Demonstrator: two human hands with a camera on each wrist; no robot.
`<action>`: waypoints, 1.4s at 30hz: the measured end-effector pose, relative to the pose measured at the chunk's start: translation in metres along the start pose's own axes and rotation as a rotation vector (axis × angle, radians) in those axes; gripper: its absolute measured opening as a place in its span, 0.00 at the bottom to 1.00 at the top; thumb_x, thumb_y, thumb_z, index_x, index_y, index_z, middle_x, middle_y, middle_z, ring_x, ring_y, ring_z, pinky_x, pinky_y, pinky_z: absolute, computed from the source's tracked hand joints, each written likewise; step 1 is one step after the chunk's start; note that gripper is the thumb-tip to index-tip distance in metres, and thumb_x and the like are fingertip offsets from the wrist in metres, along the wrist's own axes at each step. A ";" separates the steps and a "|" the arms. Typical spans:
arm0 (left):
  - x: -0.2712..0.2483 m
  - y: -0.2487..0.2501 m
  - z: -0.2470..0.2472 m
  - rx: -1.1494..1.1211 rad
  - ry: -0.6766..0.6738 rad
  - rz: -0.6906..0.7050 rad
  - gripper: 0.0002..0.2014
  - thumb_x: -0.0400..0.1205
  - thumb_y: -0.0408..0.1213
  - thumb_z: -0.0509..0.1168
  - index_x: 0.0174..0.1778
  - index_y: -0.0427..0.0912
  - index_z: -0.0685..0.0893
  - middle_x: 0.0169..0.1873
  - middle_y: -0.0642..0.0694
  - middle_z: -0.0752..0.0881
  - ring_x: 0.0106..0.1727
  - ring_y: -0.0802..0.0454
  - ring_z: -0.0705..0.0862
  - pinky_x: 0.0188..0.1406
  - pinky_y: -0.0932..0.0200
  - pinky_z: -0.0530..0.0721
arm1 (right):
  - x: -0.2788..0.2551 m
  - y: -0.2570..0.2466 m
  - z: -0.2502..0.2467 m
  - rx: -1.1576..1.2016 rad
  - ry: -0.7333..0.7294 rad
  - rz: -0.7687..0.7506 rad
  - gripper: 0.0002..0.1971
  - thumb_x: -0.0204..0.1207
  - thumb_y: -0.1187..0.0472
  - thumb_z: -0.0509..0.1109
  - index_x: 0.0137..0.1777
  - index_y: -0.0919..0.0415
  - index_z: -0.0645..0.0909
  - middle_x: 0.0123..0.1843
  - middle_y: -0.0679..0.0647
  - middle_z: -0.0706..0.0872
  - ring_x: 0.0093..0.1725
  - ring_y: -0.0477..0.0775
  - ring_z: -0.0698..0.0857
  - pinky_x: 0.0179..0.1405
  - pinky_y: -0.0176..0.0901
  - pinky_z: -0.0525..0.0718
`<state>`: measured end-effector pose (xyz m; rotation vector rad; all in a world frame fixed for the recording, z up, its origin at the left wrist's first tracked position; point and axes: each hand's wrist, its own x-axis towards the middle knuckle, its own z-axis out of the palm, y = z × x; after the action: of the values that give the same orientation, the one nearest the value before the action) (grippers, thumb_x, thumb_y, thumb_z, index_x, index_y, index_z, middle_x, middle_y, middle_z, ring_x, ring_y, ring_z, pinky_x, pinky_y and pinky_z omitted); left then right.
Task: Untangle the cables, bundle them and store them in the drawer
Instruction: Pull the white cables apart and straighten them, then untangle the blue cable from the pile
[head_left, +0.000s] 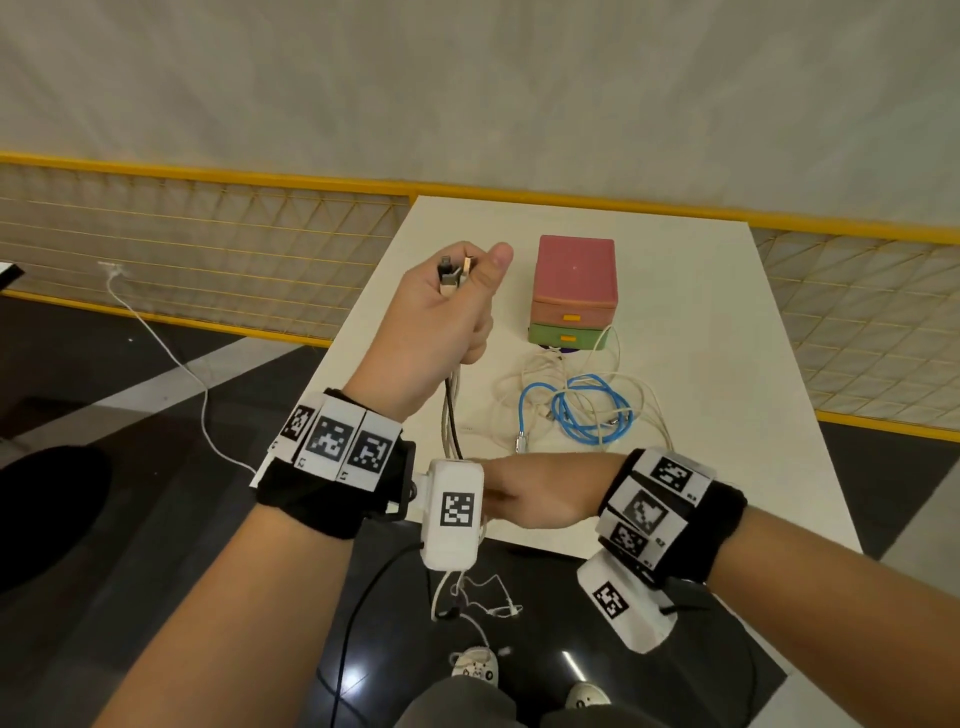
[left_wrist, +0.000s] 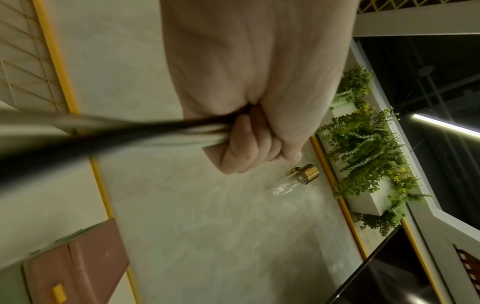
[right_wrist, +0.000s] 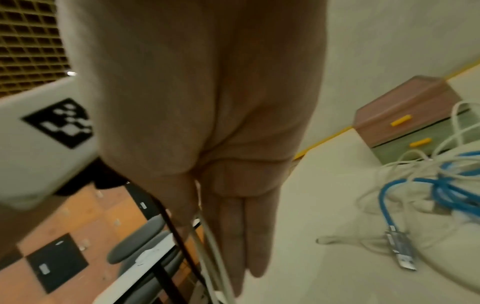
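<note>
My left hand is raised over the white table and grips a bunch of cables in its fist, their plugs sticking out above the thumb. The left wrist view shows the fist closed round the strands. The bunch hangs down to my right hand at the table's front edge. Its fingers are straight, and the black and white strands run beside the thumb. A tangle of blue cable and white cables lies before the pink and green drawer box, both drawers closed.
A blue cable's metal USB plug lies loose on the table by the tangle. A yellow mesh fence runs behind the table. A white cord trails across the dark floor at left. A grey chair stands below the table edge.
</note>
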<state>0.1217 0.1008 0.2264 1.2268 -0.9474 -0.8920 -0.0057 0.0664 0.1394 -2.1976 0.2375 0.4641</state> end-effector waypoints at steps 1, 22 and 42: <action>0.000 0.000 -0.003 -0.002 0.011 -0.002 0.15 0.86 0.42 0.61 0.34 0.47 0.71 0.18 0.54 0.60 0.18 0.57 0.55 0.18 0.67 0.56 | 0.001 0.009 -0.002 0.043 0.016 0.026 0.22 0.78 0.75 0.57 0.71 0.61 0.69 0.66 0.62 0.80 0.64 0.60 0.81 0.67 0.52 0.79; 0.013 -0.059 -0.003 0.115 0.158 -0.176 0.17 0.84 0.48 0.64 0.30 0.50 0.73 0.17 0.55 0.63 0.19 0.54 0.58 0.21 0.63 0.59 | 0.081 0.115 -0.022 -0.768 0.007 0.466 0.18 0.80 0.68 0.59 0.70 0.62 0.70 0.72 0.59 0.69 0.68 0.65 0.76 0.62 0.55 0.78; 0.038 -0.071 0.026 0.243 0.144 -0.047 0.10 0.83 0.46 0.65 0.52 0.46 0.87 0.30 0.56 0.82 0.34 0.63 0.79 0.44 0.64 0.76 | -0.010 0.046 -0.056 0.539 1.056 -0.056 0.04 0.80 0.62 0.66 0.44 0.60 0.77 0.38 0.53 0.88 0.28 0.54 0.87 0.28 0.30 0.79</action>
<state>0.1083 0.0472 0.1617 1.5054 -0.9329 -0.7290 -0.0163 -0.0060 0.1429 -1.7044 0.7508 -0.7601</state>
